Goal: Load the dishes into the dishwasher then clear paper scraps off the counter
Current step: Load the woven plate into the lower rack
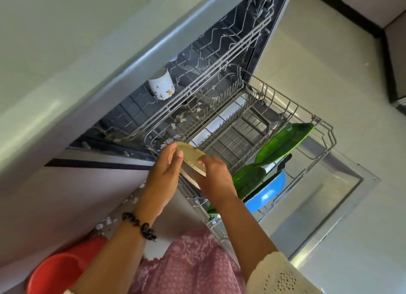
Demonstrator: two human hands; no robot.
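Kitchen w/ pale tiled floor (329, 58) and a grey counter (55, 58) running along the upper left; view is tilted. Under the counter the dishwasher (259, 58) stands open, its door (342, 183) folded down flat. Upper rack (197, 73) sits inside the machine and holds a white floral mug (161, 84), upside down. Lower rack (274, 126) is pulled out over the door. In it, on the near right side: a long green leaf-shaped dish (285, 143) leaning on edge, a 2nd green dish (248, 179) below it, and a blue plate (269, 192) just beside, touching or nearly so. Small paper scraps (180, 117) lie on the dishwasher floor under the racks, more on the ground nr the cabinet.

Both hands are at the front left corner of the lower rack, holding a speckled beige plate (192, 159) on edge above the tines. Left hand (165, 172) grips its upper rim, thumb on the face, fingers curled behind. Right hand (214, 179) grips the lower edge, fingers wrapped round it. Left wrist wears a dark bead bracelet (139, 226). A red bucket (59, 271) sits at bottom left, next to the person's pink patterned skirt (189, 267).
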